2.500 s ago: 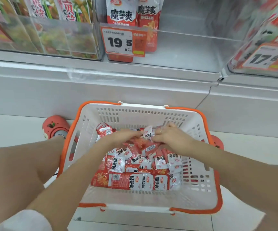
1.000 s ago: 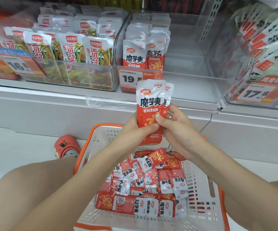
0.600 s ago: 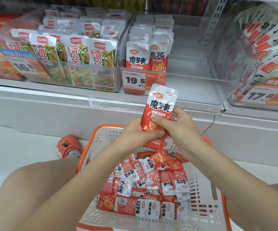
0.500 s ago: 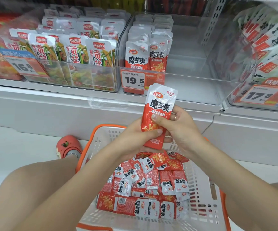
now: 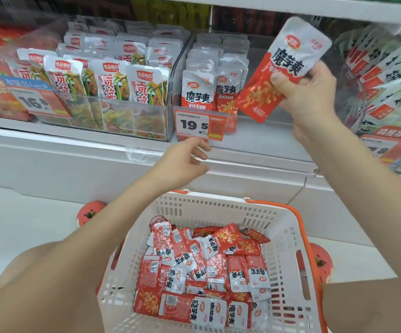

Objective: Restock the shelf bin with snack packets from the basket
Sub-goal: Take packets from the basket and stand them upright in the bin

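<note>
right hand [image 5: 307, 92] pinching packet [image 5: 283, 68] at 1 o'clock over half-empty bin [image 5: 262, 140]; left hand [image 5: 185, 162] loose, holding nothing; basket [image 5: 288, 251] at 6 o'clock loaded, lots left

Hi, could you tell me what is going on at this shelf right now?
A person is restocking a clear shelf bin with red and white snack packets. The right hand grips a packet raised in front of the bin's bare right side, tilted and not yet placed. The left hand hangs open below the price tag, holding nothing. Many more packets lie loose in the white basket on the floor.
</note>
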The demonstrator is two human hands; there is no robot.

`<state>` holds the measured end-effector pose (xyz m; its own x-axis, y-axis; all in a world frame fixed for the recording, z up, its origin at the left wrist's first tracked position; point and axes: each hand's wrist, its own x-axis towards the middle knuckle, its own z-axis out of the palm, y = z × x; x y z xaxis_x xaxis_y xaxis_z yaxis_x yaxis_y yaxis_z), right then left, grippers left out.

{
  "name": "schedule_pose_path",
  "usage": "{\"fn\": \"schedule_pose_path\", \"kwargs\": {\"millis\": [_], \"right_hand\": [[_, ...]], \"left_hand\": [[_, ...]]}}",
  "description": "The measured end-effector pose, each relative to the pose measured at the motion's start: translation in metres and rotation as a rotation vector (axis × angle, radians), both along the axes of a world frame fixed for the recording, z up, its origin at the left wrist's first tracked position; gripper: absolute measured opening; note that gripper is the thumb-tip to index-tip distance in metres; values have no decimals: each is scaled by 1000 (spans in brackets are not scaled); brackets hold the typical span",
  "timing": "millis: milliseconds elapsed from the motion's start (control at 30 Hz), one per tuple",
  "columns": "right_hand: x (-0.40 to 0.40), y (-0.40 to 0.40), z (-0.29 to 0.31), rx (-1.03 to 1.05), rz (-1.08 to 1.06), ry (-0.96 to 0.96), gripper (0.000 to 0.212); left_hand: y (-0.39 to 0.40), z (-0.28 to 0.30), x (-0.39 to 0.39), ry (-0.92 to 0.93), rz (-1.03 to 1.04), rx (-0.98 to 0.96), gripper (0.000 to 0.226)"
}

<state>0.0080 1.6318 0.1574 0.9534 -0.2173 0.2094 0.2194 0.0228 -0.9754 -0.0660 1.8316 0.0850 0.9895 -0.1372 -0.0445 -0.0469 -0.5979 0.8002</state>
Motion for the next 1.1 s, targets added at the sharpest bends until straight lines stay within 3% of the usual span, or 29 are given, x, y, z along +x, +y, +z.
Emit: {"fn": "schedule_pose_path", "kwargs": {"millis": [167,367,500,667,767,833,900,1000,1100], "right_hand": [[62,24,-10,-216,-79,80,30],[88,50,-37,-647,184,365,46],[83,55,-34,-996,196,490,50],[78,55,-34,-1044,191,539,49],[71,54,-29,-876,147,591,52],[59,50,-26,-886,-21,425,46],[34,43,-25,-863,-235,61,26],[-11,36,-49,-771,-261,-396,23],[-55,25,-114,-861,-103,-406,20]], "left_hand": [[-1,0,13,-99,10,85,26],[-3,0,17,-121,-1,158,28],[-3,-5,15,-142,-5,239,30],[-4,-8,10,-140,-7,284,29],[-2,-10,7,-135,-19,332,29],[0,-12,6,-127,-23,349,28],[0,-18,4,-114,-13,348,28],[-11,-42,1,-51,-17,301,27],[-25,-94,-9,121,-4,277,24]]}}
